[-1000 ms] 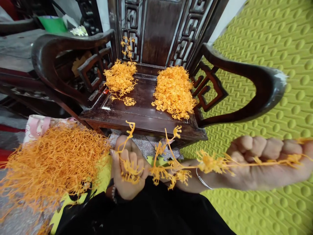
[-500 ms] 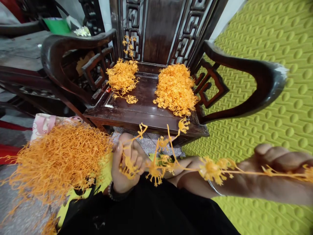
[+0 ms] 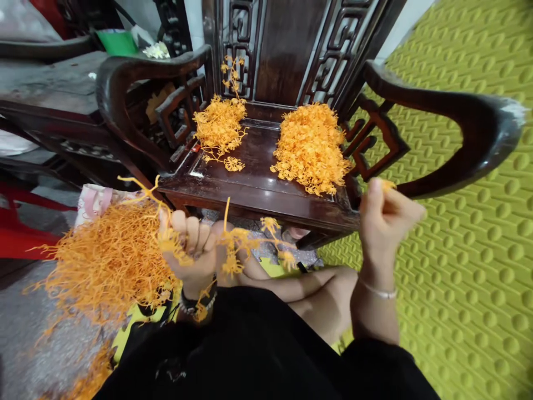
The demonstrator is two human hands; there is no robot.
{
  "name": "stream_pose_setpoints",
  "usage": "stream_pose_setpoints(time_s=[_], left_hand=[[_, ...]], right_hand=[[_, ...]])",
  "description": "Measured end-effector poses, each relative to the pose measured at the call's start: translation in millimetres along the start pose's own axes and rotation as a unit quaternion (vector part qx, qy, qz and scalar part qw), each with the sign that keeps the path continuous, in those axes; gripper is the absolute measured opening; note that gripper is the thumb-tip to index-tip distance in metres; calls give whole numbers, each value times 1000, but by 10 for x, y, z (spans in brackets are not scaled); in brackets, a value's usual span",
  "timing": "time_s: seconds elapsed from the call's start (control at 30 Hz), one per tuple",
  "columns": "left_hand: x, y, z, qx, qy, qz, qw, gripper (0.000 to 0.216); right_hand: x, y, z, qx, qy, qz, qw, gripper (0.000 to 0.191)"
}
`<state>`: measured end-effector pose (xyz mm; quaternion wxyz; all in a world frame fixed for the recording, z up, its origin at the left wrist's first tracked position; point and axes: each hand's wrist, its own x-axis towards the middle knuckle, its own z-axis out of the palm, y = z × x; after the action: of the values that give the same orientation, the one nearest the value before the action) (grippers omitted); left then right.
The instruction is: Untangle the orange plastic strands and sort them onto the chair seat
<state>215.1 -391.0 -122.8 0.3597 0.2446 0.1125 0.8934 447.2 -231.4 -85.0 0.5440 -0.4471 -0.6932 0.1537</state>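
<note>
My left hand (image 3: pixel 194 247) is closed around a bundle of orange plastic sprigs (image 3: pixel 239 241) that stick out to its right. It rests beside a big loose heap of orange strands (image 3: pixel 108 258) on my left. My right hand (image 3: pixel 385 219) is raised near the chair's front right corner, fingers pinched on a small orange piece (image 3: pixel 389 184). On the dark wooden chair seat (image 3: pixel 254 183) lie two orange piles: a smaller one (image 3: pixel 219 128) at the back left and a denser one (image 3: pixel 310 147) at the right.
The chair's curved armrests (image 3: pixel 466 122) reach toward me on both sides. A green bumpy mat (image 3: pixel 478 266) covers the floor at right. A dark table (image 3: pixel 50 89) with a green item stands at the back left. My black-clothed lap fills the bottom.
My right hand let the long sprig strand go slack and swung up from the far right toward the chair's front corner. My left hand shifted left toward the heap with its bundle.
</note>
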Motion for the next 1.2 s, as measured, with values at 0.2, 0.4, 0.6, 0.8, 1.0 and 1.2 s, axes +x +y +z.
stream_pose_setpoints(time_s=[0.2, 0.4, 0.6, 0.8, 1.0, 1.2], left_hand=[[178, -128, 178, 5, 20, 21, 1000, 51], [362, -173, 226, -46, 65, 9, 997, 40], [517, -254, 268, -101, 68, 16, 992, 39], [528, -366, 272, -109, 67, 13, 992, 36], [419, -395, 175, -38, 45, -50, 997, 29], [260, -238, 3, 11, 1, -29, 1000, 45]], right_hand=[[886, 583, 652, -376, -72, -38, 923, 33], [922, 989, 925, -446, -164, -92, 875, 41], [971, 1071, 835, -287, -106, 17, 952, 33], [393, 305, 603, 240, -180, 25, 954, 53], [-360, -290, 588, 390, -426, 110, 809, 34], [-370, -500, 577, 473, -246, 161, 831, 24]])
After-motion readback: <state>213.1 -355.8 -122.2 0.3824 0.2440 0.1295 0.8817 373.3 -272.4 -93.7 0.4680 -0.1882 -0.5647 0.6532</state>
